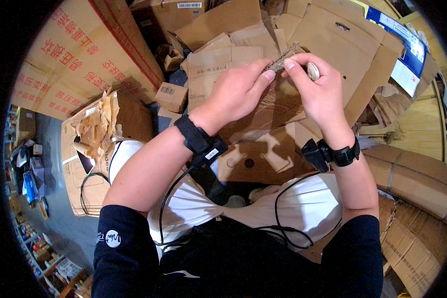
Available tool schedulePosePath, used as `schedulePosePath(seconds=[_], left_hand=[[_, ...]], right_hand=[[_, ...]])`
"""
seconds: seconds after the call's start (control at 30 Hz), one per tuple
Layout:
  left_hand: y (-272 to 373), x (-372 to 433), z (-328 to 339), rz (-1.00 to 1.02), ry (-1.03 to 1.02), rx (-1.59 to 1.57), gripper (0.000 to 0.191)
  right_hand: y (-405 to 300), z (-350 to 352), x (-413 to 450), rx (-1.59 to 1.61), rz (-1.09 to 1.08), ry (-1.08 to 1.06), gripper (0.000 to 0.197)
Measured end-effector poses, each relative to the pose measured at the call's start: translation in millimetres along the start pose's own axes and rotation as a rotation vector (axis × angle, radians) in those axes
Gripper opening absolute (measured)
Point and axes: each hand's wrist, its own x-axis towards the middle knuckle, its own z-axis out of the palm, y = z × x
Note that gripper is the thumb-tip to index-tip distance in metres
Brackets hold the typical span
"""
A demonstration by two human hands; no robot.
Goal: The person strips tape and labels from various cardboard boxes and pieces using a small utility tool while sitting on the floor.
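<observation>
My left hand (236, 93) pinches the near end of a narrow piece of corrugated cardboard (286, 54), its fluted edge facing up. At the piece's right side, my right hand (316, 87) has thumb and forefinger pressed together on what looks like clear tape. A small round whitish object (313, 71), possibly a tape roll or cutter, is tucked in the right hand's fingers. Beneath both hands lies a large brown cardboard sheet (272, 111); its lower part is shaded. Black straps with small devices circle both wrists.
A large carton with red printing (78, 56) stands at the upper left, near a small carton (171, 97). Crumpled brown paper (97, 130) and a phone (85, 158) rest on a box at the left. Flattened cardboard (335, 41) spreads ahead; a strapped cardboard bundle (413, 178) lies at the right.
</observation>
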Motion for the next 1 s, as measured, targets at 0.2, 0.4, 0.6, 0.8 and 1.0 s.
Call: schedulePosePath(seconds=[0.2,0.4,0.6,0.8,1.0], left_hand=[[-3,1,-3,-0.045,-0.025,-0.063,0.03],[-12,2,0,0.119,0.146,-0.052,0.029],[-8,3,-6,-0.005,0.085,-0.032,0.028],[-13,6,-4,-0.021,0.097,-0.005,0.027],[-19,4,1,0.029,0.115,0.115,0.028]], right_hand=[[4,-8,3,-0.098,0.003,-0.027,0.02],[16,-17,10,-0.116,-0.04,-0.096,0.02],[20,-22,12,-0.163,-0.016,-0.092,0.02],[37,-17,14,-0.078,0.044,-0.093,0.018],[43,-11,12,0.142,0.037,-0.143,0.024]])
